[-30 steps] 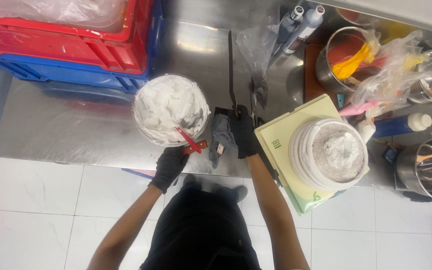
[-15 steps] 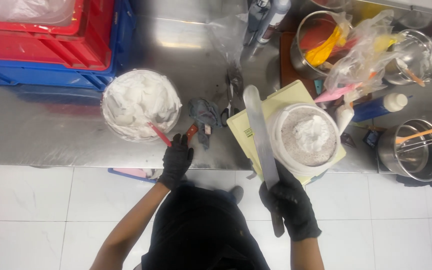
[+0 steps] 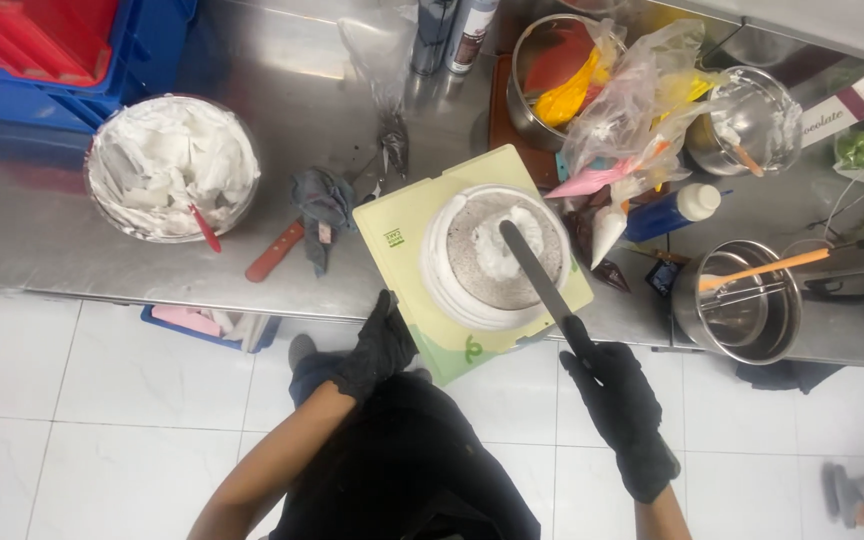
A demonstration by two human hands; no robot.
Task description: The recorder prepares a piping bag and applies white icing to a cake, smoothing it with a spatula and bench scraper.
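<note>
There is one view, from a camera worn on the person's head. It looks almost straight down over the near edge of a steel counter (image 3: 282, 70), which fills the upper half of the frame; white floor tiles (image 3: 102, 420) fill the lower half. The person's own dark torso sits at the bottom centre, arms reaching up into the frame. The camera stands fairly high, so the counter shows from left edge to right edge.

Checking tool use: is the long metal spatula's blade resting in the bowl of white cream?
No, the long metal spatula lies over the round cake, held by the right hand.
</note>
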